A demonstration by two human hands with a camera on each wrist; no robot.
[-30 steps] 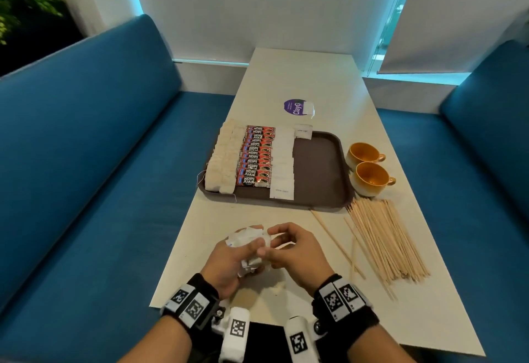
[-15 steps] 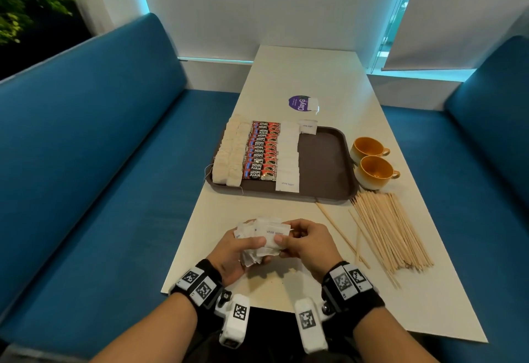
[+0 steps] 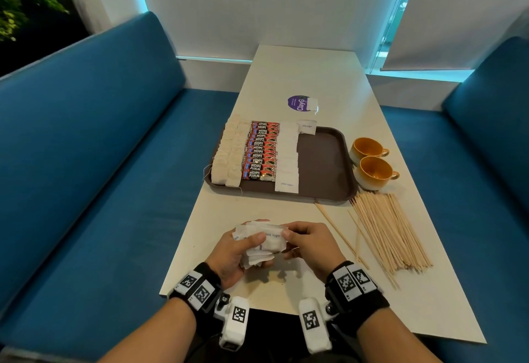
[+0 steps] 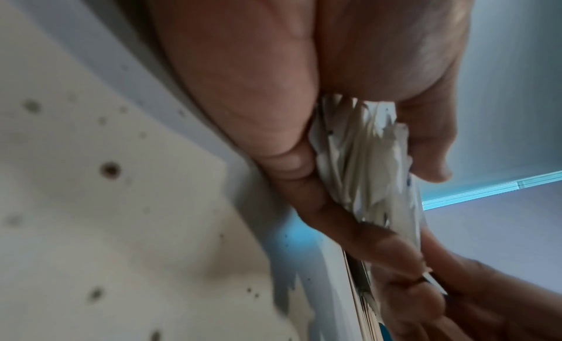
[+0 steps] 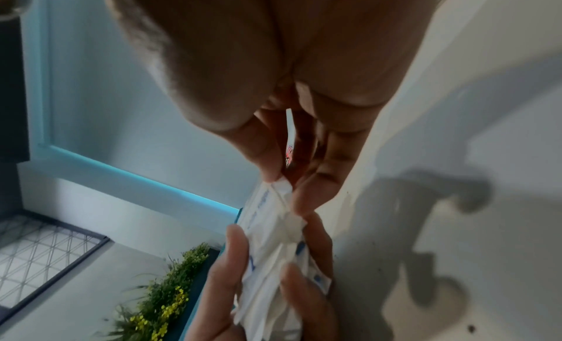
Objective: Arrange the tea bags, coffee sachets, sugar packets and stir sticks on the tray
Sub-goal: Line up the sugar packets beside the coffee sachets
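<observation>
Over the near part of the table, my left hand [image 3: 243, 248] grips a bundle of white sugar packets [image 3: 264, 243]. My right hand [image 3: 297, 241] pinches the right edge of the top packet. The left wrist view shows the bundle [image 4: 365, 159] clamped between thumb and fingers. In the right wrist view my fingertips [image 5: 273, 175] pinch the bundle [image 5: 273, 250]. A brown tray [image 3: 323, 162] holds a column of tea bags [image 3: 229, 156], a column of red coffee sachets [image 3: 260, 150] and a column of sugar packets [image 3: 287, 159]. Wooden stir sticks [image 3: 386, 233] lie in a pile on the table right of my hands.
Two orange cups [image 3: 372, 162] stand right of the tray. A purple round sticker [image 3: 299, 103] with a white packet on it lies beyond the tray. One sugar packet [image 3: 307, 127] leans on the tray's far rim. Blue bench seats [image 3: 100, 162] flank the narrow white table [image 3: 300, 70].
Both hands with the packet bundle have risen slightly and moved forward; the bundle is now flatter, with a printed packet on top. The head view has shifted a little.
</observation>
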